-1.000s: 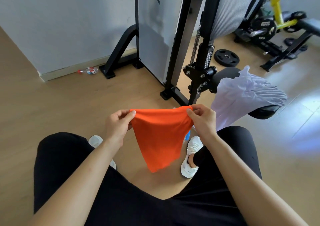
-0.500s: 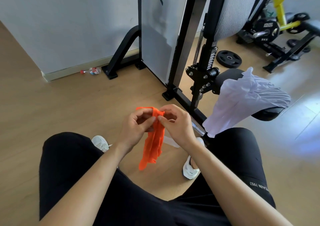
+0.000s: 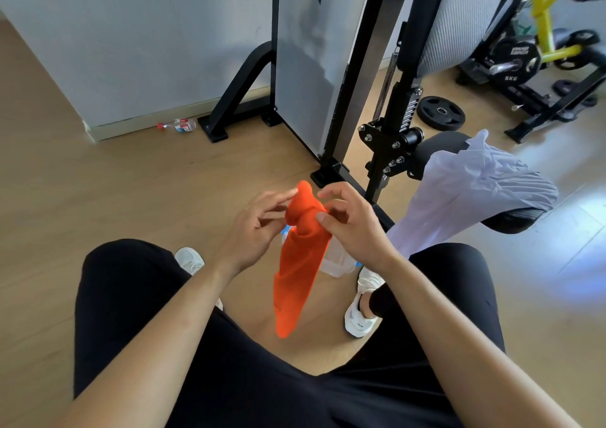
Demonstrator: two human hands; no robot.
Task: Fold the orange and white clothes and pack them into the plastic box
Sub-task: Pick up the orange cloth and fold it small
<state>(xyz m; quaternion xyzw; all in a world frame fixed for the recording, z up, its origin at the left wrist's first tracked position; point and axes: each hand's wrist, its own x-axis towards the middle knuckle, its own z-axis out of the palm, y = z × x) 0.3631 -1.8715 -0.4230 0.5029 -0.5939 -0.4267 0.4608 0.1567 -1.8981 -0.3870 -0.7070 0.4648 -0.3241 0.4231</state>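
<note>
My right hand (image 3: 355, 227) pinches the bunched top of the orange cloth (image 3: 300, 263), with the thumb pressed on its near side. My left hand (image 3: 257, 231) lies against the other side of the bunch. Its fingers (image 3: 278, 198) are fairly straight, and I cannot tell whether they grip. The cloth hangs below the fingers as 1 narrow strip. Just under the right fingers, partly behind the cloth, the clear plastic box (image 3: 337, 262) sits on the floor (image 3: 131, 198). Further right, the white garment (image 3: 475, 195) drapes over a black padded seat (image 3: 515, 221).

Head-worn camera, facing forward-down, close overhead
</note>
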